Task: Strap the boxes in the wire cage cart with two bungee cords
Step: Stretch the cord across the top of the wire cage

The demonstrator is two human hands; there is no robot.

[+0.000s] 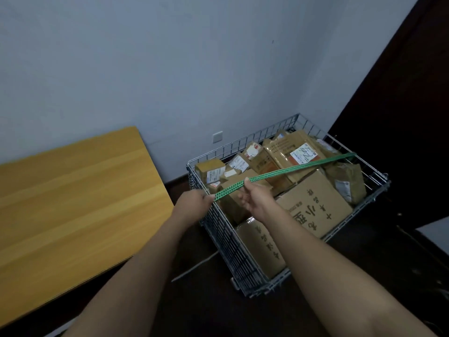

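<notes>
Both forearms reach forward and down toward the wire cage cart (245,261), which stands on the dark floor (194,300). The left hand (194,201) sits at the cart's near-left rim, fingers curled into a fist around the end of the green bungee cord (286,169). The right hand (255,198) is just beside it, above the boxes (313,203), palm turned leftward; its thumb and forefinger pinch the cord while the other fingers hang loosely spread.

From the two hands the cord runs taut in a straight diagonal over the cardboard boxes to the cart's far-right rim, where its end meets the wire; whether it is hooked there cannot be told. The boxes fill the cart to about rim height, some tilted, several with printed labels.

To the left of the cart lies a wooden surface (73,203), its corner near the left hand, with a strip of floor between them. A pale wall (170,69) rises behind the cart's far-left side, close to the rim. Dark floor lies open in front of the cart's near corner.
</notes>
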